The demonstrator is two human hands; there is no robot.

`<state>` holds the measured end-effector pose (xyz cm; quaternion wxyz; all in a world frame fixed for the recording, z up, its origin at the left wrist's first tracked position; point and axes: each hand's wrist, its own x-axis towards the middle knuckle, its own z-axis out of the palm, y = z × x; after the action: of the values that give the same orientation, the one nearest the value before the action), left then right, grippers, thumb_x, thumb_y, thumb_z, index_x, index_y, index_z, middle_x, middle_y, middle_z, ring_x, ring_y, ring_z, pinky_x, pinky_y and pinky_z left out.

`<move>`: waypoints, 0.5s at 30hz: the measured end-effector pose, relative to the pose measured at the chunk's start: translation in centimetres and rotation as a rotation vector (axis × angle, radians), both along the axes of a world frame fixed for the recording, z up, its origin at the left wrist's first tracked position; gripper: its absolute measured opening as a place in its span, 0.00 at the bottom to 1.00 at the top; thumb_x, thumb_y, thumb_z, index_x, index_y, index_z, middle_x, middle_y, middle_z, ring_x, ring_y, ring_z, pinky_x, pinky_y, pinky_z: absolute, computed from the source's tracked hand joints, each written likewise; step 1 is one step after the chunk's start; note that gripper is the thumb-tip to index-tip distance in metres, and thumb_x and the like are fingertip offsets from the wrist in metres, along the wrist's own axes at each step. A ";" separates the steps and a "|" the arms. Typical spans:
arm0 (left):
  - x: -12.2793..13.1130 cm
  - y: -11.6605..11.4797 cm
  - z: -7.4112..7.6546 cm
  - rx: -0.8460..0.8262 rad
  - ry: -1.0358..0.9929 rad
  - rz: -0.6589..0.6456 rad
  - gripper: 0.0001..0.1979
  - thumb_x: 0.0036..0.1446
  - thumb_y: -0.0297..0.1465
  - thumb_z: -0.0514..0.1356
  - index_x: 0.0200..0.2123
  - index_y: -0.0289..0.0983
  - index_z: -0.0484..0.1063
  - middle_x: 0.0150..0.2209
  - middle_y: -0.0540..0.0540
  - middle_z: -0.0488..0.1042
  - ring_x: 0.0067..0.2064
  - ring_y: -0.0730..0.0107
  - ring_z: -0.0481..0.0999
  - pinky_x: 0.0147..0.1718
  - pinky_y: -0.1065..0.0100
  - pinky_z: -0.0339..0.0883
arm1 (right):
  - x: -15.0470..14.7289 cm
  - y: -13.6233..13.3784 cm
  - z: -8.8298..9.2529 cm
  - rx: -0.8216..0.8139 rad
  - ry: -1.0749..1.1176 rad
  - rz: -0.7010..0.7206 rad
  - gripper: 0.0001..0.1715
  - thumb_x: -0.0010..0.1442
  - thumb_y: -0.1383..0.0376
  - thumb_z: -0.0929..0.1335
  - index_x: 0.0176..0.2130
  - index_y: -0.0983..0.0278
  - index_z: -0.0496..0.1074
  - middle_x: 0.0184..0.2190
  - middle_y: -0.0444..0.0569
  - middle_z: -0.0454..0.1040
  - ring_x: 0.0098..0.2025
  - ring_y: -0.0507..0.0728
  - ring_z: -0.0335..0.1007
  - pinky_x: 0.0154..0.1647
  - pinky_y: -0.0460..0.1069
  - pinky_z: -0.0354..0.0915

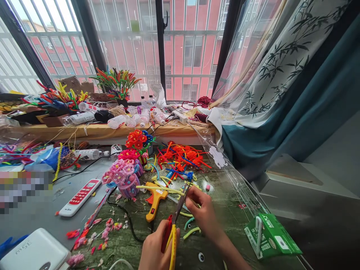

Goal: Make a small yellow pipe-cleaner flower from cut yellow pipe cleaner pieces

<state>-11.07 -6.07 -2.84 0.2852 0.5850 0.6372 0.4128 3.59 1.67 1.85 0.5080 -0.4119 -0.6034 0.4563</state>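
Note:
In the lower middle, my left hand (157, 245) grips a pair of scissors (181, 204) by its red and yellow handles, blades pointing up and away. My right hand (204, 212) is pinched close to the blade tips, on a pale yellow pipe cleaner (160, 188) that stretches left across the blades. Just beyond the fingers is a small blue pipe-cleaner flower (190, 176). A yellow glue gun (156, 200) lies left of the scissors. Short green pipe-cleaner pieces (191, 233) and a googly eye (201, 257) rest on the table near my wrists.
Pink flower pots (128, 183) stand left of the glue gun, with red-orange pipe-cleaner flowers (182, 157) behind. A white remote (80, 197), a white device (35, 251) and cut scraps (108, 228) lie leftward. A green carton (272, 236) sits right; bottles (118, 121) line the sill.

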 end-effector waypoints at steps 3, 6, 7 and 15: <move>-0.1 0.0 -0.2 0.006 0.032 -0.006 0.23 0.60 0.53 0.51 0.24 0.41 0.62 0.19 0.53 0.62 0.20 0.72 0.58 0.20 0.71 0.48 | 0.1 0.0 0.0 -0.004 0.016 0.013 0.11 0.57 0.64 0.64 0.24 0.61 0.61 0.21 0.38 0.57 0.25 0.51 0.50 0.27 0.46 0.51; -0.3 0.0 0.2 0.013 0.038 -0.020 0.23 0.60 0.53 0.51 0.23 0.42 0.60 0.19 0.53 0.61 0.20 0.71 0.58 0.20 0.71 0.48 | 0.2 0.1 0.1 -0.011 0.020 0.019 0.10 0.57 0.63 0.65 0.25 0.62 0.63 0.22 0.39 0.59 0.26 0.51 0.51 0.28 0.47 0.52; -0.4 0.0 0.4 0.012 0.041 -0.028 0.23 0.60 0.53 0.51 0.23 0.42 0.60 0.19 0.53 0.62 0.20 0.71 0.58 0.20 0.71 0.48 | 0.2 0.1 0.1 -0.013 0.020 0.019 0.10 0.57 0.63 0.65 0.25 0.62 0.63 0.22 0.39 0.59 0.25 0.51 0.51 0.28 0.47 0.52; -0.6 0.0 -0.7 0.074 0.061 -0.005 0.22 0.60 0.50 0.52 0.22 0.41 0.62 0.16 0.54 0.61 0.19 0.71 0.60 0.23 0.71 0.53 | 0.4 0.5 -0.4 -0.010 -0.019 0.056 0.12 0.57 0.62 0.65 0.24 0.61 0.62 0.21 0.39 0.59 0.25 0.51 0.52 0.28 0.47 0.53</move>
<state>-11.66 -6.03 -3.54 0.2450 0.6088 0.6286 0.4174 4.03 2.16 1.46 0.4870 -0.4020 -0.6172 0.4694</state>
